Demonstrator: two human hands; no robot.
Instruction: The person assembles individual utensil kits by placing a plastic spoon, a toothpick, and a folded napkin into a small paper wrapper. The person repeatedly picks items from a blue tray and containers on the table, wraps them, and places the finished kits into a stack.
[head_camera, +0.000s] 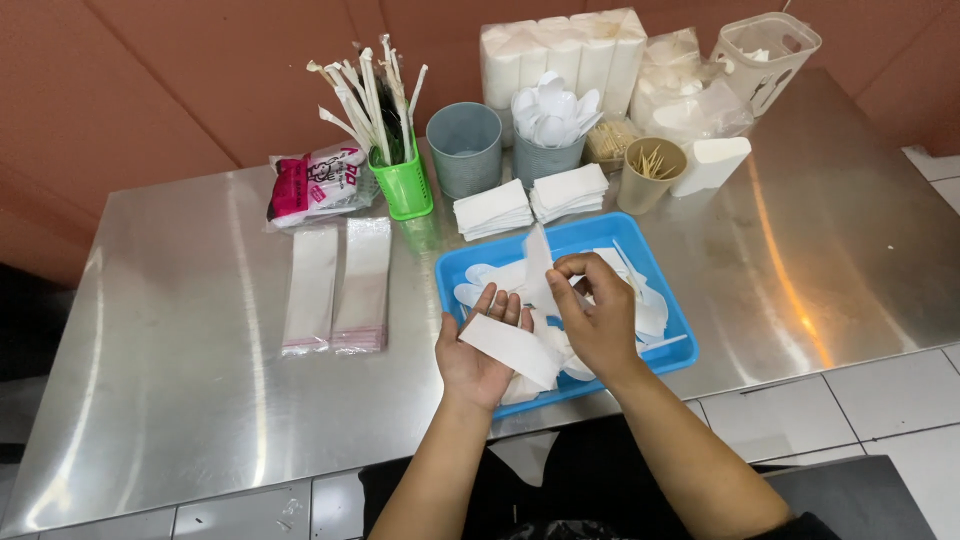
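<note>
over the blue tray (450, 275) on the steel table (200, 400), the left hand (478, 352) lies palm up, open under a folded white napkin (508, 350), while the right hand (590, 310) pinches a thin white sleeve (537, 262) upright; this looks like the packing step, and joining the two calls for steady alignment; the napkin is flat, crisp, slightly tilted

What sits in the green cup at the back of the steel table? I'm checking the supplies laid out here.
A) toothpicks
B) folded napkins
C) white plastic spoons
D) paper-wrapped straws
D: the green cup holds a bunch of paper-wrapped straws standing up out of it. The spoons are in a grey cup and the toothpicks in a beige one.
</note>
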